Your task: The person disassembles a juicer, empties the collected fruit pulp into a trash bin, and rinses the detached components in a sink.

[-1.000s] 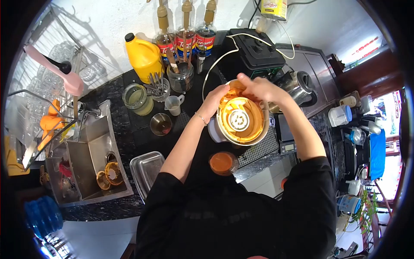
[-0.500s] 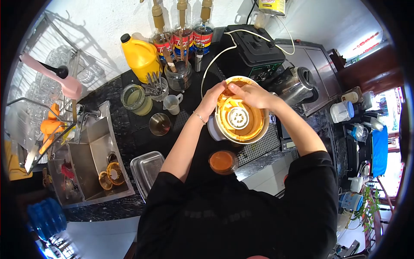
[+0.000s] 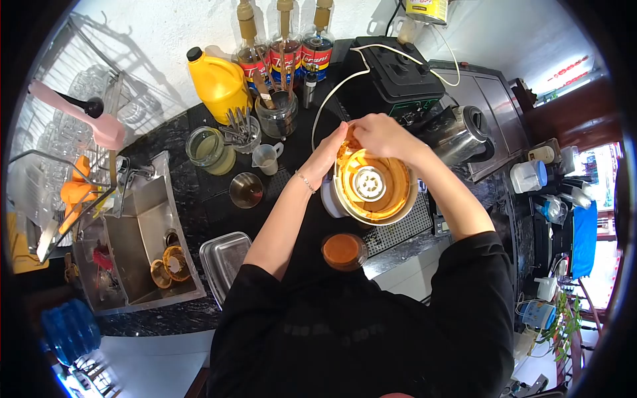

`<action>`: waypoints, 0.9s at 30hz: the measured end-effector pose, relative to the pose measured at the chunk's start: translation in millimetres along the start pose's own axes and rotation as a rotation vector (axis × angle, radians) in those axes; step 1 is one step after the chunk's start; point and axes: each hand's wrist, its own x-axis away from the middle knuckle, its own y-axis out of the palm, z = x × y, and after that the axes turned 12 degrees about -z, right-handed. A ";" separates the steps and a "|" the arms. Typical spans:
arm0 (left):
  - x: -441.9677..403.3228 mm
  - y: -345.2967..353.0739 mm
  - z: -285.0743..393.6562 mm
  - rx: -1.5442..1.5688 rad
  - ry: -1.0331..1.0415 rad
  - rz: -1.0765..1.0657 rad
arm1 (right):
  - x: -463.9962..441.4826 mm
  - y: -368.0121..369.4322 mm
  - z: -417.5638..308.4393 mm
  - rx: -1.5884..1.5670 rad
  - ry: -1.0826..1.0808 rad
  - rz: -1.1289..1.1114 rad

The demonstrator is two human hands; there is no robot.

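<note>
A juicer bowl [image 3: 406,213] with a pale rim stands on the counter, its inside smeared orange around a bright, perforated metal hub [image 3: 369,184]. At its far left edge, my left hand [image 3: 326,157] has its fingers stretched forward along the rim. Curled fingers of my right hand [image 3: 385,139] are over the far side of the bowl, close to the left fingertips. Orange pulp [image 3: 348,147] shows between the two hands. The right fingertips are hidden, so what they grip cannot be made out. A round container of orange-brown pulp or liquid [image 3: 342,251] stands nearer me.
Left are a sink [image 3: 136,232] with orange-stained parts, a lidded steel tray [image 3: 224,262] and a metal cup [image 3: 246,190]. Jars, a yellow jug [image 3: 219,86] and syrup bottles [image 3: 285,56] line the wall. A black appliance [image 3: 401,73] and steel pitcher [image 3: 458,136] stand at right.
My right hand has curled its fingers and lifted slightly at the bowl's far edge. My left hand stays near the rim. The view has shifted slightly.
</note>
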 end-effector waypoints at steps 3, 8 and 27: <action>-2.2 1.7 -4.3 0.001 -0.003 0.002 | 0.5 8.2 4.1 0.059 -0.125 -0.017; -1.3 1.3 -5.1 0.018 0.026 -0.012 | 4.3 -6.3 8.6 0.002 -0.328 -0.179; -2.6 1.3 -10.5 0.013 0.012 0.055 | 2.3 16.2 29.4 0.383 -0.386 -0.054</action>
